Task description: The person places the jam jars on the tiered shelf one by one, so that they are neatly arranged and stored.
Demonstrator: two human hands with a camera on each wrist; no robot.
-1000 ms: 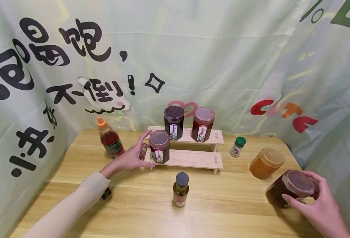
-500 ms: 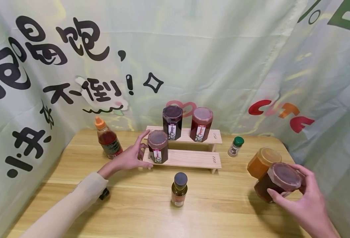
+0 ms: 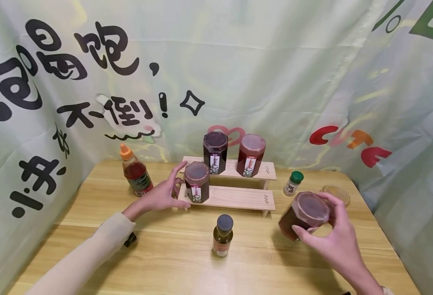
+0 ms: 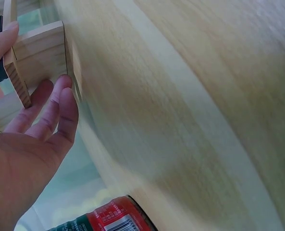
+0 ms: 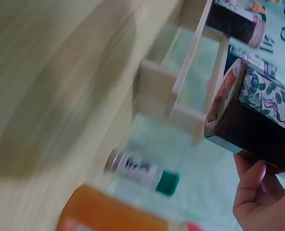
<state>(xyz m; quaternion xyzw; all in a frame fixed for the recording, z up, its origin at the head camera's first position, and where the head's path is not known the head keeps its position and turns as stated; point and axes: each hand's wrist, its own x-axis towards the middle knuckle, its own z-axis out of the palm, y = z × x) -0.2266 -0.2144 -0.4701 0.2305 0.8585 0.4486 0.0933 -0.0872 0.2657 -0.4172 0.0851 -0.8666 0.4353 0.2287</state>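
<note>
My right hand grips an eight-sided glass jam jar with dark contents and a pale reddish lid. It tilts above the right side of the table, its shadow below. In the right wrist view the jar shows a leaf-patterned label. My left hand holds the left end of a two-step wooden shelf, thumb at the front of the lower step. In the left wrist view its fingers bend against the shelf's end leg. A similar jar stands on the lower step beside that hand.
A purple jar and a red jar stand on the upper step. A green-capped shaker and a honey-coloured jar are at right. A dark-capped bottle stands in front, an orange-tipped squeeze bottle at left.
My right hand has carried the dark jam jar leftward and slightly up, from the table's right edge to in front of the honey-coloured jar. My left hand has stayed at the shelf.
</note>
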